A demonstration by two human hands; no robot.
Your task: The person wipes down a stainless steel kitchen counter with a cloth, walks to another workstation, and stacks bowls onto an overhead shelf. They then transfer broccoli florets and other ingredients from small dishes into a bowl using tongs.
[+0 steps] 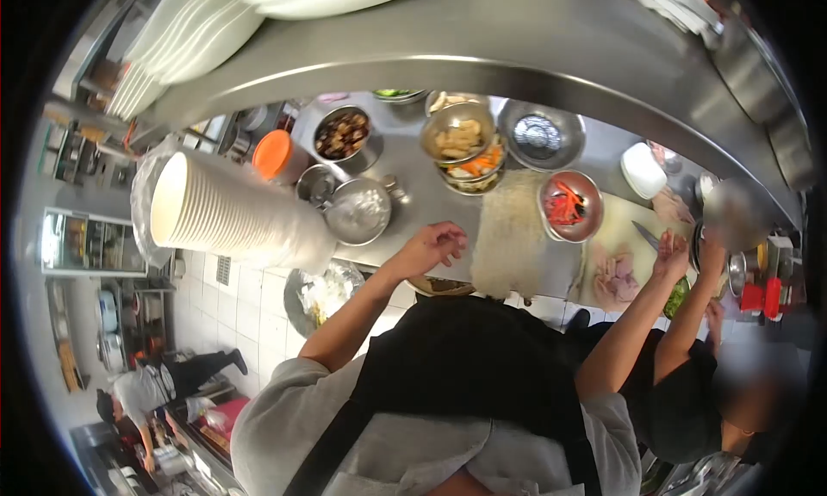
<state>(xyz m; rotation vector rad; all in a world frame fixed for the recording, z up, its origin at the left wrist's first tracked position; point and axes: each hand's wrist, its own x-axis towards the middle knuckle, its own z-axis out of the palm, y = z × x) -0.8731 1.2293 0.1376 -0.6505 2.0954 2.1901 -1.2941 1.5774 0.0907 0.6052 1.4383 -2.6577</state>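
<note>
My left hand (436, 248) hangs over the counter's front edge, fingers apart and slightly curled, holding nothing. A steel bowl of white stuff (358, 211) is behind and to its left, and a beige cloth (510, 233) lies to its right. My right hand (671, 256) is raised at the right above the cutting board (633, 216), its fingers curled; what it holds, if anything, is hidden. Near it are a knife (644, 234), pieces of pale pink meat (615, 280) and green leaves (676, 298). A bowl of red strips (568, 205) stands at the board's left edge.
Stacked paper cups (233, 207), an orange-lidded tub (274, 156) and several filled bowls (342, 134) line the counter. A steel shelf (482, 44) with white plates hangs overhead. A co-worker (702, 393) stands close on the right; another person (142, 397) is at far left.
</note>
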